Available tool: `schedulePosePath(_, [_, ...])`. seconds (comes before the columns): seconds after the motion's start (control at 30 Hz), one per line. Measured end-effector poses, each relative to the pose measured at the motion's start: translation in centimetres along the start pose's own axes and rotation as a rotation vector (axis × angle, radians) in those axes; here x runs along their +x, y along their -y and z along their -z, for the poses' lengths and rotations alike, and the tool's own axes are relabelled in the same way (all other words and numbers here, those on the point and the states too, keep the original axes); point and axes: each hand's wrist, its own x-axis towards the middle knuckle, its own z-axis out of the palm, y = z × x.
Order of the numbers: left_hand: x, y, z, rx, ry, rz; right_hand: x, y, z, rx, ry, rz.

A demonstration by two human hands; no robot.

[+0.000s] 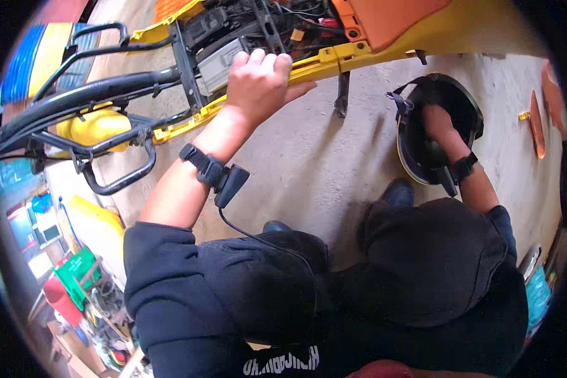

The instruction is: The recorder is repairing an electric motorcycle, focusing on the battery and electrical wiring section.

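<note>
A vehicle with a yellow body [334,60], an orange seat-like panel [390,22] and a black tubular frame [107,88] stands across the top. My left hand [255,85] curls its fingers over the yellow side rail [305,68], the thumb stretched along it. Beside these fingers lies a silver box [223,66] in the exposed inside. On the right, my right hand [438,123] reaches into a black hollow shell [457,91] with a yellow edge and a strap, like an upturned helmet. Its fingers are lost in the dark interior.
A black stand leg [341,94] reaches down from the vehicle to the concrete floor [283,170]. An orange-red strip [537,126] lies far right. At lower left are a green box [79,274], a red container [63,302] and clutter. A cable [264,241] hangs from my left wristband.
</note>
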Motion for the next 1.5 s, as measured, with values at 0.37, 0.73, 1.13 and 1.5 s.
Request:
schedulePosePath(0.37, [0.7,-1.0,-0.7,-0.095,-0.044,-0.034,-3.6,4.2,16.8,0.596,-0.057,-0.096])
schedulePosePath(0.73, [1.0,-1.2,-1.0,-0.081,0.027,-0.024,2.5,13.0,25.2,1.057,-0.339,0.092])
schedulePosePath(1.13, [1.4,-1.5,-0.6,-0.090,0.009,0.001,5.9,15.3,24.8,0.832,-0.658,0.322])
schedulePosePath(1.5, [2.5,-1.6,-1.5,-0.183,-0.082,-0.005,8.7,14.9,24.7,0.977,-0.424,0.302])
